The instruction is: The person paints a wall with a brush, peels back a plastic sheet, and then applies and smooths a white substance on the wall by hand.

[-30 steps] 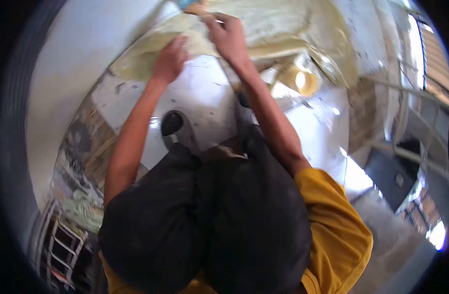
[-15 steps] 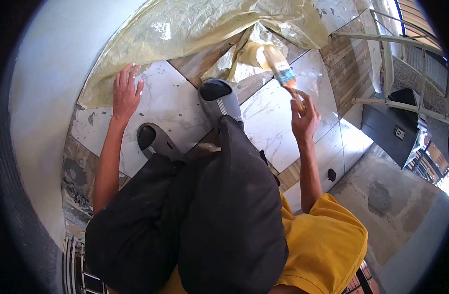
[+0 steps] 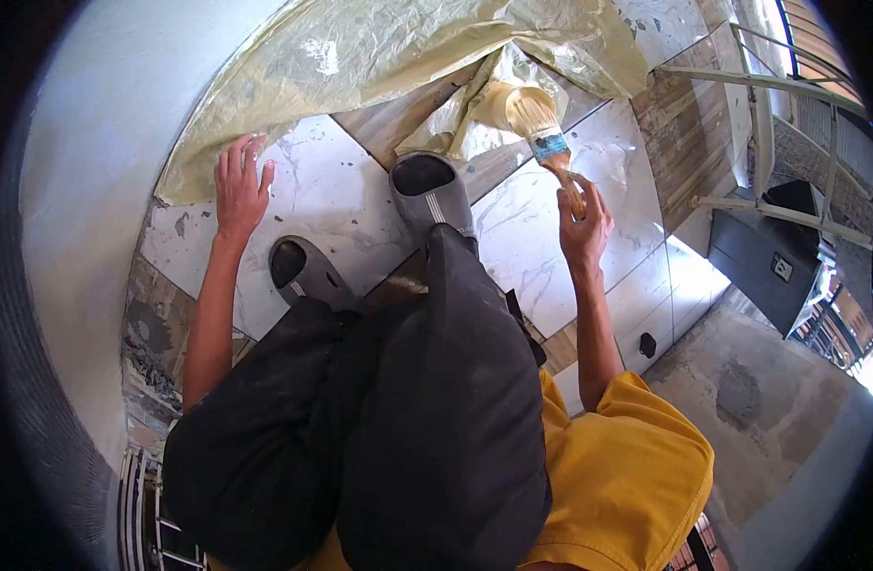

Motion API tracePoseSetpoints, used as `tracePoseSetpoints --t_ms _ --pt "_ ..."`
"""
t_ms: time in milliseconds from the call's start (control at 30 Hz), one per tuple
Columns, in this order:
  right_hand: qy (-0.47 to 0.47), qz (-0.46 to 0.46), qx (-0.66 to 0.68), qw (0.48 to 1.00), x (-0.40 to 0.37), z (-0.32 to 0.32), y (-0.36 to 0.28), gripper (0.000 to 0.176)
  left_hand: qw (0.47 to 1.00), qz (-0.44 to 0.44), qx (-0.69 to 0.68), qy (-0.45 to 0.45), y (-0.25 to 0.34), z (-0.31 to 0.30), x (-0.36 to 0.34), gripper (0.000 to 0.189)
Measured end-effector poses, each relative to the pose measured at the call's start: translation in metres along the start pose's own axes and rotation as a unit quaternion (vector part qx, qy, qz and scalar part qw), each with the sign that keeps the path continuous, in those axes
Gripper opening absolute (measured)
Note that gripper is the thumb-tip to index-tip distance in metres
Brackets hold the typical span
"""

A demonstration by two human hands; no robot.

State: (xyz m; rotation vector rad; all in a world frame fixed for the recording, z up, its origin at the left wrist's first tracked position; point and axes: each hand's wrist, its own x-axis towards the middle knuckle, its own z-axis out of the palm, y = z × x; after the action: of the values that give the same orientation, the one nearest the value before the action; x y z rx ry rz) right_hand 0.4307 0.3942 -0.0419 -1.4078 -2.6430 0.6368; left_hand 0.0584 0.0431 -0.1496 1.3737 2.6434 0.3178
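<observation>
My right hand (image 3: 586,228) grips the wooden handle of a wide paintbrush (image 3: 551,145) with a blue label. The pale bristles of the brush are at the mouth of a cream-coloured container (image 3: 495,103), which rests on a crumpled fold of plastic sheet. On the left, my left hand (image 3: 241,186) holds nothing, its fingers apart, by the edge of the yellowish plastic sheet (image 3: 360,62) over the marble-look tiles (image 3: 327,205).
Grey shoes (image 3: 432,195) stand between my hands. A pale wall (image 3: 84,238) curves along the left. Farther right are a metal frame (image 3: 762,133), a dark box (image 3: 765,252) and a small black object (image 3: 648,344) on the floor.
The brush and my right hand have shifted slightly left and down, and the bristles now show more clearly at the container. My left hand has barely moved.
</observation>
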Motion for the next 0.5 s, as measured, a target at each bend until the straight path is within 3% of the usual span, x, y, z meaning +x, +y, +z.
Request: tracePoseSetpoints --t_ms 200,300,367,400,433,500 --pt "-0.014 0.029 0.014 0.999 -0.002 0.002 0.001 0.029 1.0 -0.014 -0.009 -0.021 0.003 -0.001 -0.002 0.042" --pt "0.042 -0.032 0.011 0.999 -0.002 0.009 0.014 0.03 1.0 0.0 0.003 0.004 0.003 -0.004 -0.002 0.039" --pt "-0.039 0.13 0.087 0.987 -0.008 0.005 0.019 0.03 1.0 -0.007 -0.004 0.006 0.004 -0.005 -0.001 0.04" --pt "-0.019 0.129 0.172 0.977 -0.011 0.007 0.02 0.029 1.0 -0.007 -0.003 0.008 0.004 -0.005 0.0 0.04" --pt "-0.018 0.128 0.172 0.977 -0.013 0.009 0.026 0.029 1.0 -0.009 -0.01 0.007 0.003 -0.005 -0.001 0.04" --pt "-0.056 0.205 0.372 0.904 -0.017 0.012 0.044 0.029 1.0 -0.01 -0.016 0.007 0.003 -0.004 -0.003 0.04"
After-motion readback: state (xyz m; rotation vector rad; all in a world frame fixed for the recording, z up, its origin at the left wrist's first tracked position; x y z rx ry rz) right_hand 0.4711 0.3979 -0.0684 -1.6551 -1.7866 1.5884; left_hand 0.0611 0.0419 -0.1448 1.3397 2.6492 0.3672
